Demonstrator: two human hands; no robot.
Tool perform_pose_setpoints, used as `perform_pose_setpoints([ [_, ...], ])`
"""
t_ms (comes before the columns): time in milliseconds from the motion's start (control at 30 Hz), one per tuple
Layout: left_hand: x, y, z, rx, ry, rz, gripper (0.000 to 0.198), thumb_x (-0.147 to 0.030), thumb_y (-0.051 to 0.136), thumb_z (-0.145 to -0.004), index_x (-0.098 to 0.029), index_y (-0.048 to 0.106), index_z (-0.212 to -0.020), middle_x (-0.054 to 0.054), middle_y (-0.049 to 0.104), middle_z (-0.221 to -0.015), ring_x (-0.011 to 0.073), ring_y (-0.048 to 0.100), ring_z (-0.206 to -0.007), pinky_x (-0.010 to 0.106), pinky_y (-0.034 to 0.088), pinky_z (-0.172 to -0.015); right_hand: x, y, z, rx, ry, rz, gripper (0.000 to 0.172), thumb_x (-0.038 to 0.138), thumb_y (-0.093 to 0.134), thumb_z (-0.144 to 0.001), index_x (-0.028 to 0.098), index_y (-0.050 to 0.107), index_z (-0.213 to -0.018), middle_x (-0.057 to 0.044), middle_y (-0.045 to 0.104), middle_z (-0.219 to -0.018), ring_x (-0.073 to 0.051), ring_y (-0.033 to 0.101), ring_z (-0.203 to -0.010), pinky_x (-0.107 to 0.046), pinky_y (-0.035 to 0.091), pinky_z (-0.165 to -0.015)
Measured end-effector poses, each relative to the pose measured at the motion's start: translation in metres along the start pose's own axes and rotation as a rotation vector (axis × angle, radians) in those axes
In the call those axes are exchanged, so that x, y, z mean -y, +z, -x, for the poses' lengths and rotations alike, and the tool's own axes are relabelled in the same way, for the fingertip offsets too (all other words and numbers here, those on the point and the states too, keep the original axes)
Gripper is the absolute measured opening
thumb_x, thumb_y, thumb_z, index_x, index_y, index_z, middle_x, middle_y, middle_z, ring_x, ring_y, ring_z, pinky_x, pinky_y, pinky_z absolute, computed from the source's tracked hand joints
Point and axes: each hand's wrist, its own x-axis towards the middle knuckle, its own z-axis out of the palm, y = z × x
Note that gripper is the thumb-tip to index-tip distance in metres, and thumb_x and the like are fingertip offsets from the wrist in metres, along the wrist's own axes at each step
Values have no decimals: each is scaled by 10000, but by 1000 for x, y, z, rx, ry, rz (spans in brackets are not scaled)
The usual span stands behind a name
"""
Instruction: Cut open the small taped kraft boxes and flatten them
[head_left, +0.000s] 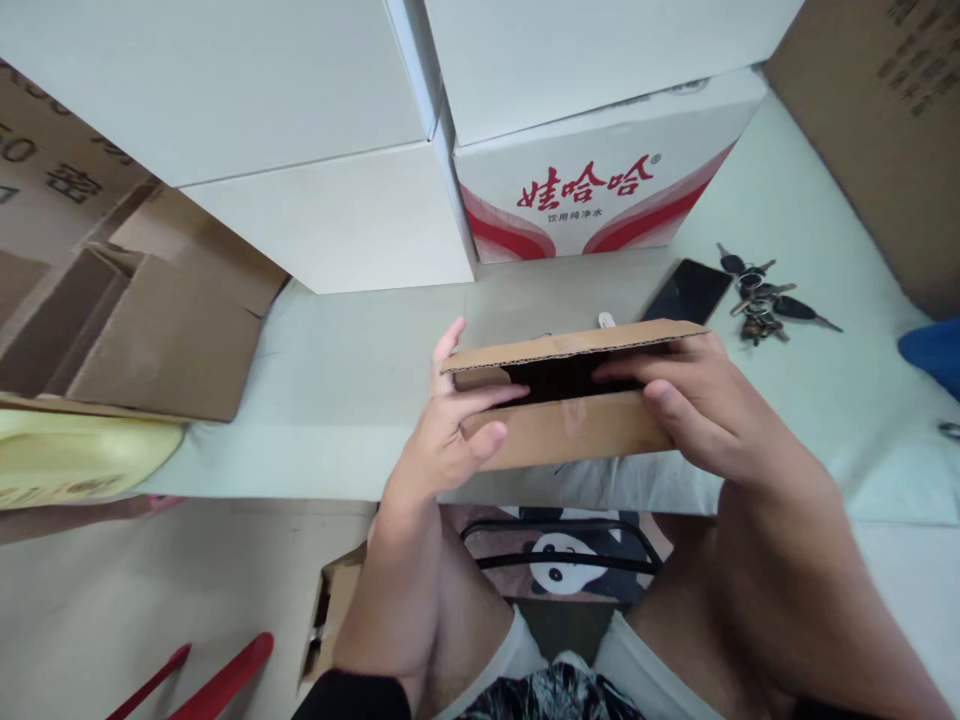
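A small brown cardboard box (pixel 577 425) is held over the near edge of the pale table (pixel 337 390), its lid flap partly raised and its inside dark. My left hand (pixel 454 425) grips the box's left end, with fingers reaching into the opening and the thumb on the front wall. At the right end, my right hand (pixel 697 400) holds the box, fingers tucked under the lid and thumb pressed on the front. Whatever lies inside the box is hidden.
White cartons (pixel 315 150) and a red-printed water carton (pixel 600 195) stand at the back. A black phone (pixel 688 292) and a bunch of keys (pixel 761 298) lie to the right. Flattened brown cardboard (pixel 142 320) sits at left, a yellow bag (pixel 75 455) below it, a blue object (pixel 934 352) at far right.
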Motion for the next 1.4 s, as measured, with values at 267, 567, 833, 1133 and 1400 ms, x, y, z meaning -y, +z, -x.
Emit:
perform_pose_setpoints([
  [267, -2, 0, 2, -37, 61, 38, 673, -693, 292, -986, -244, 777, -1109, 48, 155, -1683, 389, 156, -1583, 601, 309, -1243, 1, -2, 2, 14, -76, 41, 593, 508, 223, -1064, 289, 757, -927, -25, 773, -894, -251, 647, -929, -573, 291, -1102],
  [567, 4, -3, 1, -1, 109, 33, 683, -657, 225, -1002, -274, 742, -1231, 48, 172, -1665, 387, 167, -1562, 628, 250, -1262, 1, 1, 3, 29, -56, 38, 643, 522, 187, -1066, 258, 757, -926, -44, 778, -902, -262, 634, -967, -602, 266, -1090],
  [833, 7, 0, 3, -52, 131, 47, 697, -629, 179, -1011, -259, 746, -1173, 77, 236, -1638, 377, 313, -1498, 626, 344, -1212, 1, 1, 2, 1, -53, -39, 677, 570, 159, -1052, 260, 747, -917, -41, 776, -901, -255, 629, -1005, -558, 272, -1090],
  [1133, 8, 3, 3, -149, 183, 73, 692, -775, 244, -939, -260, 657, -1144, 118, 269, -1567, 385, 448, -1380, 578, 499, -1033, 7, -6, 1, -137, -155, -125, 576, 549, 246, -1044, 249, 713, -892, -54, 751, -938, -268, 638, -1044, -546, 307, -1039],
  [1400, 15, 6, -1, -155, 233, 121, 606, -822, 322, -889, -301, 503, -1141, 113, 308, -1507, 385, 340, -1458, 674, 350, -1167, 4, -6, -2, -98, -197, -363, 525, 640, 357, -980, 242, 686, -886, -36, 705, -814, -254, 641, -903, -521, 407, -1037],
])
